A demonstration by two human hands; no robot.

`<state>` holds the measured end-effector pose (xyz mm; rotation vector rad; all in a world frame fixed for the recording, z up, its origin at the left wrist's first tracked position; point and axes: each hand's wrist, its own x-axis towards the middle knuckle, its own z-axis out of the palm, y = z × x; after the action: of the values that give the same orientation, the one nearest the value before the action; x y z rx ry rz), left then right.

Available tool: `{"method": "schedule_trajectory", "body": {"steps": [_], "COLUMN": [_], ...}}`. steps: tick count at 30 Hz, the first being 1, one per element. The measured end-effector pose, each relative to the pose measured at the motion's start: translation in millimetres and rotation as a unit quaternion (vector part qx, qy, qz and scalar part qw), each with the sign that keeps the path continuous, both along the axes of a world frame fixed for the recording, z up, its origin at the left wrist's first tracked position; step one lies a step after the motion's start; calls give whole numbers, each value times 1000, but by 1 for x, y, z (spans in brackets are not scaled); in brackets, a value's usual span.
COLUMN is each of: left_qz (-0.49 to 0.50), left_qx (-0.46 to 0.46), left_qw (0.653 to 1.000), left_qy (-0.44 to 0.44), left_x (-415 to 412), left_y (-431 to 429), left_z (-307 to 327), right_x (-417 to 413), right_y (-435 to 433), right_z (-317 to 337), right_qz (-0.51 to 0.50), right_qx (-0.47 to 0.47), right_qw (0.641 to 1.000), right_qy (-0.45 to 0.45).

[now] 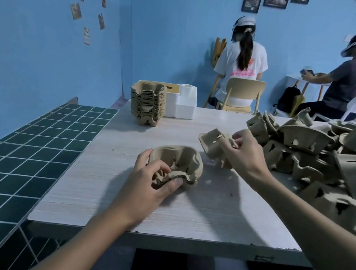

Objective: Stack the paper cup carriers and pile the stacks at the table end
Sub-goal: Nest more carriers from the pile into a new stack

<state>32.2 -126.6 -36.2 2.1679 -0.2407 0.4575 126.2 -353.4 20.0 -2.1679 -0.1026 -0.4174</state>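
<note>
While right fingers (243, 134) pinch it, carrier (211, 145) tilts

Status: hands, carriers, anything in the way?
Left hand grips small nested stack on table. Right hand holds single carrier, tilted. Finished stack at far end beside white box; loose heap crowds right side.

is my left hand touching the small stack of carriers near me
Touching. The head view shows the left hand pinching the small stack by its near rim, fingers curled inside and thumb pressed against the outside.
</note>
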Motion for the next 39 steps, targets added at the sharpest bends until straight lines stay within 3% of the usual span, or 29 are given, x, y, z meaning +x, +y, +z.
{"method": "schedule_trajectory", "body": {"steps": [4,6,7,10,11,14,17,19,30,35,39], "left_qz": [0,5,6,5,5,4,7,9,-10,-31,-72], "left_qx": [16,17,19,28,28,27,30,34,49,11,-49], "left_qw": [1000,1000,1000,1000,1000,1000,999,999,999,999,996], "left_qy": [0,5,6,8,7,11,13,12,16,9,30], "left_x": [-3,-4,-4,-4,-4,-4,-4,-4,-8,-11,-8], "left_y": [0,0,-1,-1,-1,-1,-2,-3,-11,-49,-83], "left_z": [2,3,4,4,3,3,4,4,7,9,4], "right_x": [-35,-44,-45,-43,-44,-53,-51,-46,-66,-89,-104], "right_y": [-16,-21,-23,-35,-39,-50,-57,-61,-60,-48,-46], "right_z": [12,11,7,-2,-1,7,1,-6,-11,-2,-6], "right_qz": [45,31,21,-46,-61,18,93,108,-7,25,49], "right_qx": [266,308,280,68,44,46,-160,-218,-21,65,55], "right_qw": [956,937,945,992,995,999,983,970,993,988,990], "right_qy": [113,164,166,101,73,-1,16,10,-112,-134,-124]}}
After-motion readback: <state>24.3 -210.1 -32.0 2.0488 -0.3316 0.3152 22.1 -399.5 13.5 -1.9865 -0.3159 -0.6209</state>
